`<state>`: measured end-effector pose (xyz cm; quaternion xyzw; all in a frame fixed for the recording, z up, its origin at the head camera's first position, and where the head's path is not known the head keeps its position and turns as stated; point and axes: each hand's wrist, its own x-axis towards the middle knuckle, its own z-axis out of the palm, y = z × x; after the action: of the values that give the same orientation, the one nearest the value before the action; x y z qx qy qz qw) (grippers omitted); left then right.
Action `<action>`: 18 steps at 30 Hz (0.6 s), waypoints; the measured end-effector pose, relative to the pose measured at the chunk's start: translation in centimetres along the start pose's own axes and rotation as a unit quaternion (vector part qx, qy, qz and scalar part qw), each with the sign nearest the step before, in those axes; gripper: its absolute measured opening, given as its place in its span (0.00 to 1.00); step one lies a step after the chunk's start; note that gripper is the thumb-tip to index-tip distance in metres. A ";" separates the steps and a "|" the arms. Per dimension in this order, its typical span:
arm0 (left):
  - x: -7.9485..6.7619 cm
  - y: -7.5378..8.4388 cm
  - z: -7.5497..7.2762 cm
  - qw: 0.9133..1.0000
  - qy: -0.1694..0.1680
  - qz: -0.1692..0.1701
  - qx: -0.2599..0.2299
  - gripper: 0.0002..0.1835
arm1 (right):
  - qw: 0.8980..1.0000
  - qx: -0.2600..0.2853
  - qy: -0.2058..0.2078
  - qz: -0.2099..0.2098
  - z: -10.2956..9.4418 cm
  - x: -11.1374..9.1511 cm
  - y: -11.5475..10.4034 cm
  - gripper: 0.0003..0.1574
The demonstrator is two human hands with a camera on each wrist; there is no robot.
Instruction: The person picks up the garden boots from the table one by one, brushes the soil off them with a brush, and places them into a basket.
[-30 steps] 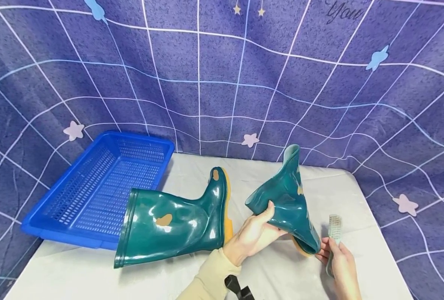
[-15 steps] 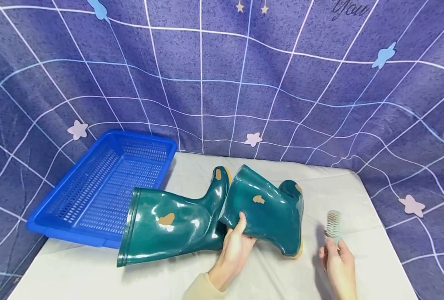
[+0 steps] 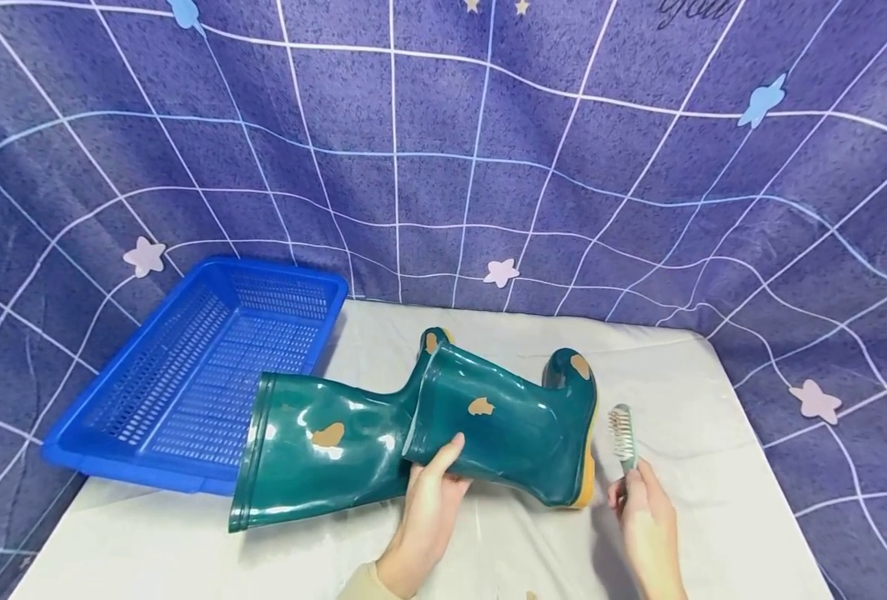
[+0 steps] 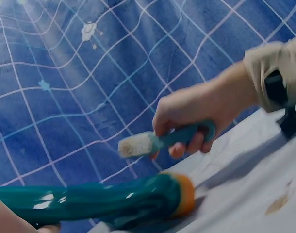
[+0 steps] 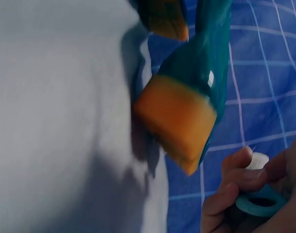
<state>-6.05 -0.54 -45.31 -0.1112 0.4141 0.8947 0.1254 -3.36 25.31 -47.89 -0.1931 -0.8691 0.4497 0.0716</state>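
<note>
My left hand (image 3: 430,508) grips a dark green rubber boot (image 3: 518,425) near its shaft opening, thumb on top and fingers underneath. This boot lies on its side, toe pointing away, with tan patches on shaft and toe and a yellow sole. Its opening overlaps a second green boot (image 3: 301,450), which lies on its side to the left. To the right, my right hand (image 3: 648,517) holds a pale green brush (image 3: 622,437) by its handle, bristle head pointing away from me. In the left wrist view the brush head (image 4: 136,145) hangs above the held boot's yellow heel (image 4: 186,194).
A blue perforated plastic basket (image 3: 331,312) stands at the back left, partly behind the second boot. White cloth (image 3: 684,375) covers the table. Behind it hangs a purple-blue curtain (image 3: 443,192) with grid lines and stars. A brown mark (image 4: 277,205) shows on the cloth.
My left hand has turned the held boot from tilted upright and folded to lying on its side, moving it left over the other boot. My right hand with the brush has shifted left.
</note>
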 end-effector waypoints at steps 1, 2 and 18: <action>0.1 0.3 -0.2 1.000 0.003 0.006 0.002 0.35 | 1.000 -0.008 0.005 -0.007 0.1 -0.3 -0.3 0.24; 0.2 0.6 -0.5 1.000 0.007 0.013 0.006 0.34 | 1.000 -0.017 0.008 -0.014 0.3 -0.6 -0.7 0.23; 2.3 4.5 -2.1 0.994 0.007 0.002 0.105 0.41 | 0.971 -0.099 0.005 -0.219 3.8 -2.5 -7.0 0.26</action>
<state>-9.45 -4.64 -44.18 -0.1028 0.5072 0.8455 0.1319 -4.08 17.82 -44.35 -0.0061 -0.9301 0.3340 0.1530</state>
